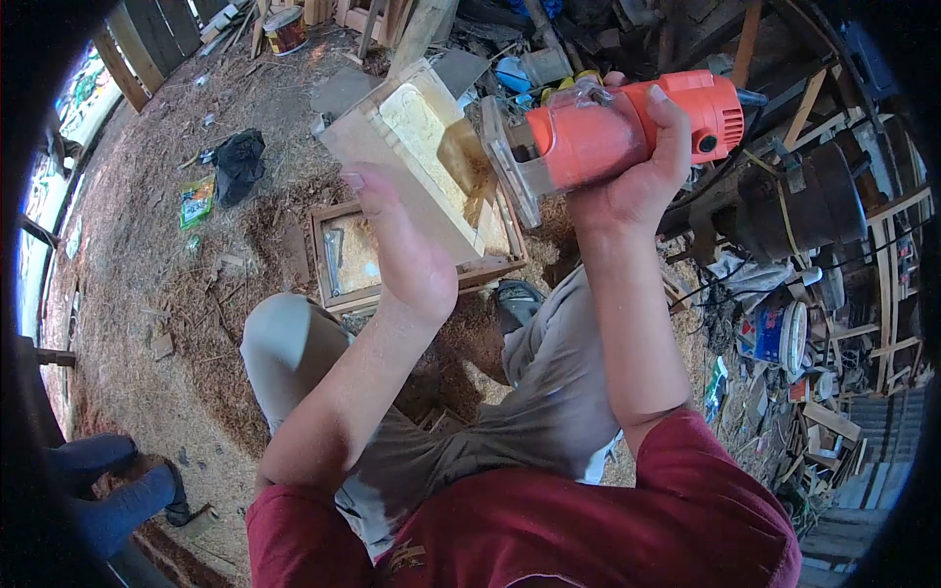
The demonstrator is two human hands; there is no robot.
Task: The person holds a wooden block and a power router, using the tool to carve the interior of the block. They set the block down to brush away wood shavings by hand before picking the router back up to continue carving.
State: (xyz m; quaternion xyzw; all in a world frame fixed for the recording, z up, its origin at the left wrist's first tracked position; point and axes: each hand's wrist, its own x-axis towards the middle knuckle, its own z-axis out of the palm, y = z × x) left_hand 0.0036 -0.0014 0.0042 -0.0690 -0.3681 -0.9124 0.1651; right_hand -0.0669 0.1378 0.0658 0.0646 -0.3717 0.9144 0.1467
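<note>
Clasping the orange router (608,132) round its barrel in the right hand (637,186), fingers wrapped tight, and holding the wooden box (412,147) up against it with the left hand (407,255), fingers stretched along one wall, high over the sawdust floor (196,323) (probably light, stiff and splintery to handle, best gripped by the walls)

This is a rough woodworking shed. Sawdust and shavings cover the dirt floor (147,294), and a wooden frame (338,284) lies on it. Planks (417,29) lean at the far side beside a paint tin (285,29). Timber offcuts (828,421) and a bucket (774,333) clutter the right. An orange router (598,132) and a raw wooden box (421,127) are in hand.
</note>
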